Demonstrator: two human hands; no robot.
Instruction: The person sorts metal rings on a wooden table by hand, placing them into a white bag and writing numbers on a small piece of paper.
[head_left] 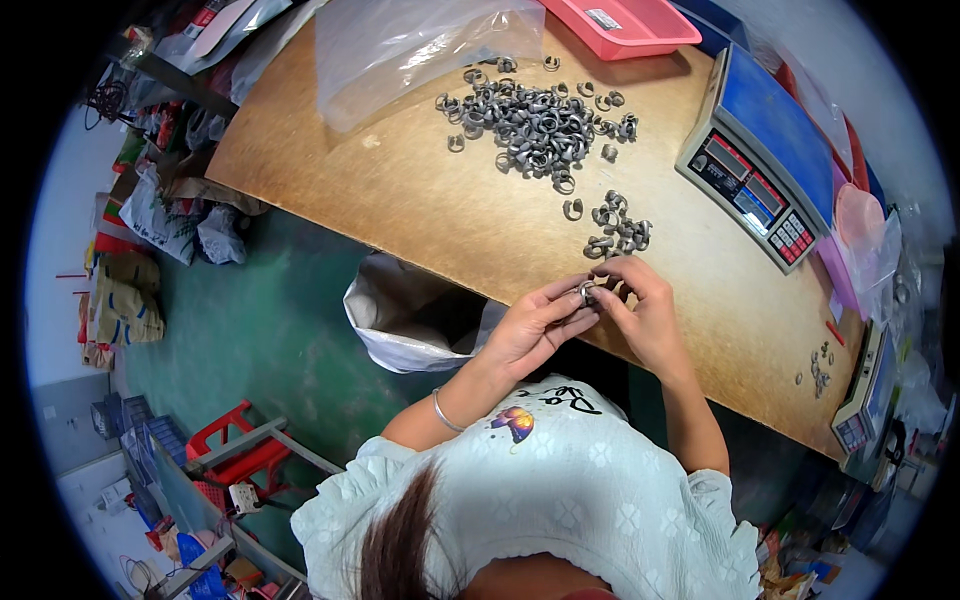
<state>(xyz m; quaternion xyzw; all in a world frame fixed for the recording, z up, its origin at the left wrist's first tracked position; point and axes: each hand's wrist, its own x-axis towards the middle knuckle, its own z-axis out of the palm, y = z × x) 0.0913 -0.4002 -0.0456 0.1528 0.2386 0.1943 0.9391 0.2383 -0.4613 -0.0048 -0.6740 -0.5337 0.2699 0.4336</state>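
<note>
My left hand (532,327) and my right hand (645,310) meet at the near edge of a brown wooden table (400,190). Between the fingertips of both hands is a small grey metal ring clip (587,291). Just beyond my hands lies a small cluster of the same grey clips (618,228). A large heap of grey clips (535,125) sits farther out on the table. A thin bracelet circles my left wrist.
A weighing scale (760,160) with a blue platform stands at the right. A red plastic tray (625,25) and a clear plastic bag (410,50) lie at the far edge. A white sack (400,320) hangs open below the table. A few clips (818,368) lie at right.
</note>
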